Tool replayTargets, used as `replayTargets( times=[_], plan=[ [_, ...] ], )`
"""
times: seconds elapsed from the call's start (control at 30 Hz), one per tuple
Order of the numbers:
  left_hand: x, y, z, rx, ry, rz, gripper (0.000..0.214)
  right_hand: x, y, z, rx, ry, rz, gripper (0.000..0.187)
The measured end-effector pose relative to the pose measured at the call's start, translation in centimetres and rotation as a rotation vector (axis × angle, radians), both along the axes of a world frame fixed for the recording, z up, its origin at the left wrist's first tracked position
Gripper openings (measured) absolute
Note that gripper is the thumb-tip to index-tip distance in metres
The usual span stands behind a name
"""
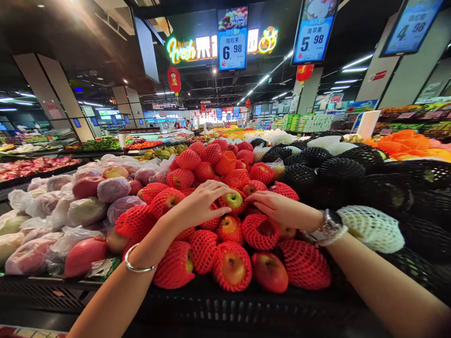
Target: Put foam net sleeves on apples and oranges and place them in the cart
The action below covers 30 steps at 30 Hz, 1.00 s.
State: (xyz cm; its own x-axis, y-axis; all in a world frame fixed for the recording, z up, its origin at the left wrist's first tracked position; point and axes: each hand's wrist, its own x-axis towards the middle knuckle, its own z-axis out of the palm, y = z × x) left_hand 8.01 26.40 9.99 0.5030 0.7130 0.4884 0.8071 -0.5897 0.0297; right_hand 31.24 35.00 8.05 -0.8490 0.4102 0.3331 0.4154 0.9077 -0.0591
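Observation:
A yellow-green apple [234, 200] in a red foam net sits in a pile of netted apples, between my two hands. My left hand [202, 204], with a silver bangle on its wrist, curves round the apple's left side, thumb below and fingers above. From the right, the bent fingers of my right hand [273, 206] touch the apple's net; their tips are partly hidden. Just below lies an orange-red apple [229, 226] in its net. Nearer the front are another netted apple [232, 266] and a red apple [269, 272] that shows mostly bare.
Fruit in clear plastic wrap [86, 211] is heaped at the left. Fruit in black foam nets [341, 173] and a white-netted fruit [371, 227] lie at the right. The black crate's slotted front edge [225, 310] runs below my arms. Price screens [232, 40] hang overhead.

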Motion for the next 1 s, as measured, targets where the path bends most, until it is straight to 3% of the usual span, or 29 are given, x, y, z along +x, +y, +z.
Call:
replayTargets(
  times=[0.1,0.2,0.37,0.5,0.63,0.73,0.83,0.9,1.0],
  plan=[
    [0.3,-0.3,0.0,-0.021,0.028,-0.024,0.033,-0.9,0.6,-0.5,0.150,-0.071,-0.085,0.026],
    [0.3,0.0,-0.4,-0.057,0.077,-0.040,0.035,-1.0,0.7,-0.4,0.257,-0.137,-0.060,0.019],
    [0.0,1.6,-1.4,-0.244,0.188,-0.142,0.046,-0.2,1.2,-0.3,0.293,-0.233,-0.038,0.029],
    [0.1,2.1,-1.6,-0.236,0.262,-0.076,0.045,-0.5,1.9,-1.1,0.343,-0.197,-0.015,0.031],
    [0.4,2.6,-2.2,-0.085,0.260,-0.020,0.052,-1.0,1.9,-1.4,0.437,-0.205,0.002,0.028],
    [0.6,4.1,-3.1,0.048,0.210,0.153,0.066,-1.2,1.5,-1.2,0.485,-0.245,-0.036,0.031],
    [1.0,5.8,-3.2,-0.032,0.203,0.292,0.089,-1.3,1.3,-1.2,0.513,-0.251,-0.028,0.035],
    [1.4,6.4,-2.8,-0.102,0.285,0.303,0.084,-1.3,1.5,-1.3,0.526,-0.250,-0.030,0.037],
    [1.8,6.5,-2.0,-0.064,0.369,0.289,0.067,-1.4,2.0,-1.6,0.514,-0.250,-0.039,0.040]
  ],
)
